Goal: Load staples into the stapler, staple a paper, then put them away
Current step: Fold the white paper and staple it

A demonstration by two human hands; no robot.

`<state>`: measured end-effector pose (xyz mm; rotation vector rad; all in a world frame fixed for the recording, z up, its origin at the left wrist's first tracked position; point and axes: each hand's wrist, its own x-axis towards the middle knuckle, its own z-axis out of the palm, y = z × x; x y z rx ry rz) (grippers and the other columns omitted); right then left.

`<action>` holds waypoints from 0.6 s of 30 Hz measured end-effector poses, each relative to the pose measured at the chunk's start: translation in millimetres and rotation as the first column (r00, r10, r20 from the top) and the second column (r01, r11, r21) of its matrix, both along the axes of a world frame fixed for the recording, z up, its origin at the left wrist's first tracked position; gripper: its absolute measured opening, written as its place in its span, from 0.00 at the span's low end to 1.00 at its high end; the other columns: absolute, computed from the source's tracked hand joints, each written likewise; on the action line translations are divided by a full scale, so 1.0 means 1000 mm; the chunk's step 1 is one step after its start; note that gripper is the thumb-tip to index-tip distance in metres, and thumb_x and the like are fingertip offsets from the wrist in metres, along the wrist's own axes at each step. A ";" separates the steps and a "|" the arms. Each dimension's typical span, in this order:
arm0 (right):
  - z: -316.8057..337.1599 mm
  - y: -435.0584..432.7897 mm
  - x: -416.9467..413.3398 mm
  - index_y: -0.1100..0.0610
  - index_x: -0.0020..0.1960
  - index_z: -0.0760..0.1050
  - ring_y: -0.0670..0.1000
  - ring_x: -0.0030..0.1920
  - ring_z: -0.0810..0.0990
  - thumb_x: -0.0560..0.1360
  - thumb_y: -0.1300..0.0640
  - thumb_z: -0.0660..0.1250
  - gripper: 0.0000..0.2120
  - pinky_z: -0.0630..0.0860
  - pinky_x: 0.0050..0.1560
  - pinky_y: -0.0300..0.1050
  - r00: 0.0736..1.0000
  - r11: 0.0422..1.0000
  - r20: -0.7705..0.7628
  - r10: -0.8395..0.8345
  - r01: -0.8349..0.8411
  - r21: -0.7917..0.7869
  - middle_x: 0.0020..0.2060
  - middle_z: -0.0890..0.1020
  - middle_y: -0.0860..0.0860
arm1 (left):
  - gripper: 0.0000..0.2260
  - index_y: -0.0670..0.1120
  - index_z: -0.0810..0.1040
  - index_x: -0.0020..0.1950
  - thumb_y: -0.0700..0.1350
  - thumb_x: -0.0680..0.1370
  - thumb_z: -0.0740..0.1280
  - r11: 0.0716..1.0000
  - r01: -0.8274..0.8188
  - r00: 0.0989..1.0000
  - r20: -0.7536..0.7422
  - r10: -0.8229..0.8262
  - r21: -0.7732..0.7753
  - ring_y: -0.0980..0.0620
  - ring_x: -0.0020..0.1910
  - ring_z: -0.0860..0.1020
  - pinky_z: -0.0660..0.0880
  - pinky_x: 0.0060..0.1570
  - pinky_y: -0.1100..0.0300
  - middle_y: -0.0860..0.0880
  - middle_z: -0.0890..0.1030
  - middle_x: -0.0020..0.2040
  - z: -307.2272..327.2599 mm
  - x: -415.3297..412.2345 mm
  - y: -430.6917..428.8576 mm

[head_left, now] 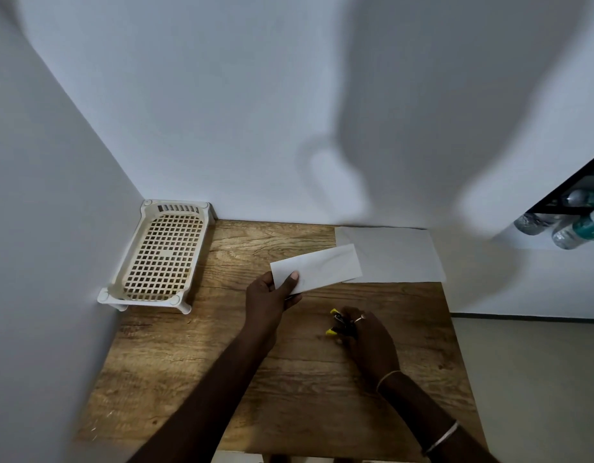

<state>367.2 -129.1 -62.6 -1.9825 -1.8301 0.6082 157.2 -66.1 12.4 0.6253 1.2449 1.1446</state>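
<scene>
Two grips are working above the worktop [188, 379]: our left grip [267, 300] is pinching the folded paper [325, 267] right of the basket [125, 253]; our right grip [369, 339] is curling round the stapler [339, 318], farther right.

The counter [195, 355] in the lower half of the frame is wood-look, with a matt, strongly grained brown surface. The tray [157, 259] at left is cream perforated plastic, slightly glossy. The folded slip [322, 270] and the sheet [399, 255] at centre right are matt white paper. The stapler [337, 324] shows yellow plastic tips and shiny metal. The walls [222, 95] are smooth and matt.
</scene>
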 end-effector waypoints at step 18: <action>0.005 0.009 0.005 0.45 0.65 0.78 0.52 0.56 0.78 0.66 0.53 0.78 0.28 0.76 0.56 0.51 0.981 0.986 0.128 0.149 -0.138 -0.093 0.56 0.82 0.48 | 0.17 0.42 0.83 0.63 0.44 0.76 0.76 1.000 0.017 0.999 -0.036 -0.018 -0.017 0.48 0.52 0.87 0.84 0.47 0.55 0.45 0.87 0.54 -0.009 0.000 -0.005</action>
